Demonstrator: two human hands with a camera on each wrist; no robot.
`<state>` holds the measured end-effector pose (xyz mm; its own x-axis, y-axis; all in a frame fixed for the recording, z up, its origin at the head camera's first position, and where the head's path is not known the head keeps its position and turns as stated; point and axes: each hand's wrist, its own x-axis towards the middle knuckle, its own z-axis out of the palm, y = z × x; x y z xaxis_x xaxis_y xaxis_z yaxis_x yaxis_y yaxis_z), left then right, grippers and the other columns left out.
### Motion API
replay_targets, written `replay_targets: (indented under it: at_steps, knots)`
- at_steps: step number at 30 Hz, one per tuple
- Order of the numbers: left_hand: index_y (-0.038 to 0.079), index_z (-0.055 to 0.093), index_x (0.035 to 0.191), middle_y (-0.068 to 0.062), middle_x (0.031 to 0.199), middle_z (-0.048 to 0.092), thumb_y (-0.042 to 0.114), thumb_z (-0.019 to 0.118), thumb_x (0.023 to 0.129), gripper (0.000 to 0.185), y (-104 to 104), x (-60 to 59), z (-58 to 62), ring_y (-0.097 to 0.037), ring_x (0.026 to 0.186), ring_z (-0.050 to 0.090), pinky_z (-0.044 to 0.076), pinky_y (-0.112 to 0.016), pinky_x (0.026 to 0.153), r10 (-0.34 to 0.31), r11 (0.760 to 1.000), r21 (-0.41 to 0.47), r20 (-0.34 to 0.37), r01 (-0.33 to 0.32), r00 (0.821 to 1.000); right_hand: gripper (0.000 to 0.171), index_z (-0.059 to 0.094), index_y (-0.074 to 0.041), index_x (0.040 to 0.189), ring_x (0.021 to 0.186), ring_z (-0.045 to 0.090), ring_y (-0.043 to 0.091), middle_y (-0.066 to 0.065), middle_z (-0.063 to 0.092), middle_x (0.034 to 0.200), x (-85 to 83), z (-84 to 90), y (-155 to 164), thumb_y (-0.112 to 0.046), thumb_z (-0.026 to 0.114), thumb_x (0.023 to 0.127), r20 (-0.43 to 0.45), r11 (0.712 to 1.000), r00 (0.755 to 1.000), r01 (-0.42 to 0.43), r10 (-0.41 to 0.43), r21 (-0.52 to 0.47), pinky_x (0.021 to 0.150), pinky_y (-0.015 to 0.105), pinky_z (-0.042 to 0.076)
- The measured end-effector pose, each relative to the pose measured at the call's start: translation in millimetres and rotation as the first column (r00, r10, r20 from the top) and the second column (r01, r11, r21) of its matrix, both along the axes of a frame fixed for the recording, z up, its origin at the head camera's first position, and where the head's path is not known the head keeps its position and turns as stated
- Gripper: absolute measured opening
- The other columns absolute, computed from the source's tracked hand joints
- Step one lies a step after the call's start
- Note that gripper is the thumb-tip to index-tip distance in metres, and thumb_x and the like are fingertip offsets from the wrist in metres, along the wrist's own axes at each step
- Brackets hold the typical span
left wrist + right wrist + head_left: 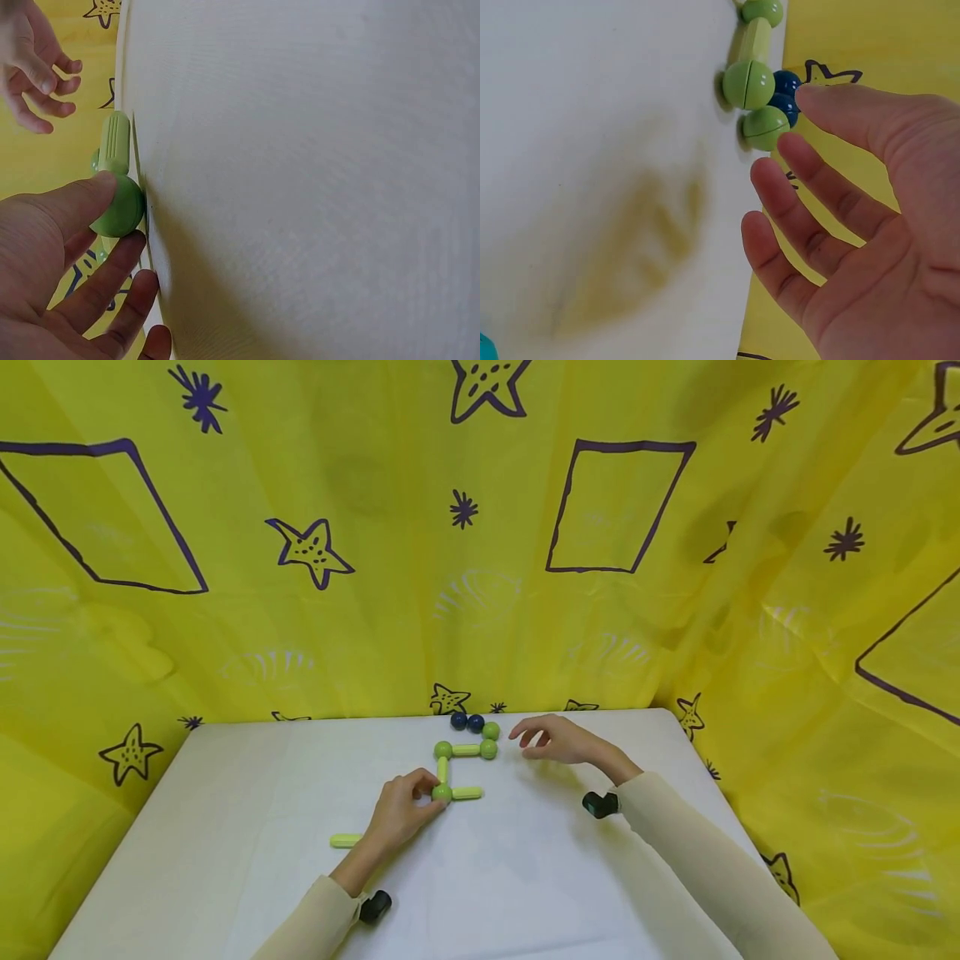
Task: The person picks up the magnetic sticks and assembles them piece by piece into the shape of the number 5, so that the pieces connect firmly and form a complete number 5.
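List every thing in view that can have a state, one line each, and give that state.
left hand: pinches the lower green ball
lower green ball: joined to two rods
loose green rod: lying alone, unattached
right hand: open, holds nothing
spare green ball: loose beside the blue balls
blue balls: loose, side by side

light: bright, even | shadows: soft | head view — edges bowed | wrist views — hands perhaps slightly blurred

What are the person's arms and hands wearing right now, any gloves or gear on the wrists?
No gloves: both the left hand and the right hand are bare. Each arm has a long cream sleeve reaching the wrist. A small black camera unit sits at each wrist. No rings or cables are visible.
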<state>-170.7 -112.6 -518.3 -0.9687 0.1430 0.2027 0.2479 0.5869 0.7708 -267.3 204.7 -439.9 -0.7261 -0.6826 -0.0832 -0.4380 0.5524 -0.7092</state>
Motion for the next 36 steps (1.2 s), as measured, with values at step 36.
replay_targets:
  at_steps: [36]
  knots:
    - [0.015,0.073,0.102,0.002,0.094,0.073,0.014,0.086,0.084,0.023,-1.4,0.0,-0.1,-0.018,0.087,0.060,0.048,-0.039,0.082,-0.008,1.000,-0.004,0.012,0.008,1.000,0.038,0.057,-0.008,0.133,0.120,0.059,0.036,0.018,0.060,0.136,-49.8,-47.5,-44.2,0.000,0.064,0.097,-0.016,0.992,0.993,0.114,-0.115,-0.048,0.099,0.049,0.050]
